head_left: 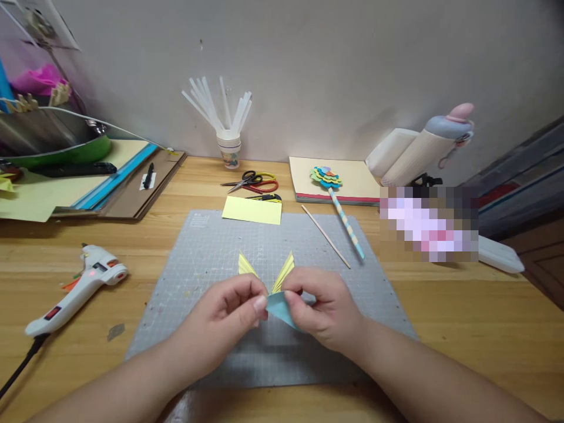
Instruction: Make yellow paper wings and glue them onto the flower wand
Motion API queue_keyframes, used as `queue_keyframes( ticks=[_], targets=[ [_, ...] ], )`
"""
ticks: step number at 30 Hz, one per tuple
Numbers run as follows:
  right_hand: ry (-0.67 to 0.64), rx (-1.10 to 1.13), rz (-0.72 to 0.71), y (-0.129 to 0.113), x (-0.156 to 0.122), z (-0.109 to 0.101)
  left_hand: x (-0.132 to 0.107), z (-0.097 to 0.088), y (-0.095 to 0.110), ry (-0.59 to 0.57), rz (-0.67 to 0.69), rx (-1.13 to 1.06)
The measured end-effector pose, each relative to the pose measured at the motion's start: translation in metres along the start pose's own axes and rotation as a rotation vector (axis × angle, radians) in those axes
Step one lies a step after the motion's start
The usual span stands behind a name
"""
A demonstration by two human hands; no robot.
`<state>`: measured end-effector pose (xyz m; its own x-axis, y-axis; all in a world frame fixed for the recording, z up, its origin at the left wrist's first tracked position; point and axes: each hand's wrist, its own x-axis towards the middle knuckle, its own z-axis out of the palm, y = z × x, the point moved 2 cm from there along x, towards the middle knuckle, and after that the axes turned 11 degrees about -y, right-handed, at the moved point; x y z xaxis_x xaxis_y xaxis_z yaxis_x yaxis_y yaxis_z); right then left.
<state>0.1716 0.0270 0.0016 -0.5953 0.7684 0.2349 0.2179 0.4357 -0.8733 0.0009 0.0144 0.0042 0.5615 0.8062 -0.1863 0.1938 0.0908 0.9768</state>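
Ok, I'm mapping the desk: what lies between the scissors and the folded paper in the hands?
In the head view: a flat yellow sheet, a black-and-yellow tool at its far edge, then bare cutting mat up to the folded paper.

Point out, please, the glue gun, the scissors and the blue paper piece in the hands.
glue gun (94,270): head view, on its white body.
scissors (242,183): head view, near the blades' pivot.
blue paper piece (278,306): head view, on its visible middle.

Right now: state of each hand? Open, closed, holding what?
Left hand: closed, pinching the folded paper, yellow and blue.
Right hand: closed, pinching the same folded paper.
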Motion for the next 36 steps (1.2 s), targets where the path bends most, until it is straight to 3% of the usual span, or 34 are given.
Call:
queue_keyframes(
  ticks=[4,8,15,17,22,27,32,36],
  targets=[
    [0.0,0.09,0.149,0.008,0.001,0.007,-0.003,0.001,-0.002,0.119,0.03,0.186],
    [-0.048,0.36,0.365,0.017,0.003,0.015,-0.005,-0.001,-0.004,0.24,0.125,0.441],
    [0.034,0.557,0.246,0.015,0.005,0.018,-0.007,0.002,-0.006,0.259,0.146,0.587],
    [0.03,0.583,0.239,0.013,0.005,0.017,-0.006,0.004,-0.007,0.216,0.122,0.547],
    [-0.078,0.587,0.298,0.011,0.004,0.019,-0.001,0.004,-0.008,0.151,0.041,0.194],
    [-0.16,0.6,0.479,0.014,0.003,0.024,0.002,0.0,-0.005,0.128,0.039,0.176],
    [-0.179,0.622,0.509,0.012,0.005,0.019,0.003,-0.001,-0.006,0.162,-0.044,-0.037],
    [-0.187,0.655,0.577,0.008,0.006,0.014,0.005,0.001,-0.009,0.055,-0.098,-0.154]
  ],
)
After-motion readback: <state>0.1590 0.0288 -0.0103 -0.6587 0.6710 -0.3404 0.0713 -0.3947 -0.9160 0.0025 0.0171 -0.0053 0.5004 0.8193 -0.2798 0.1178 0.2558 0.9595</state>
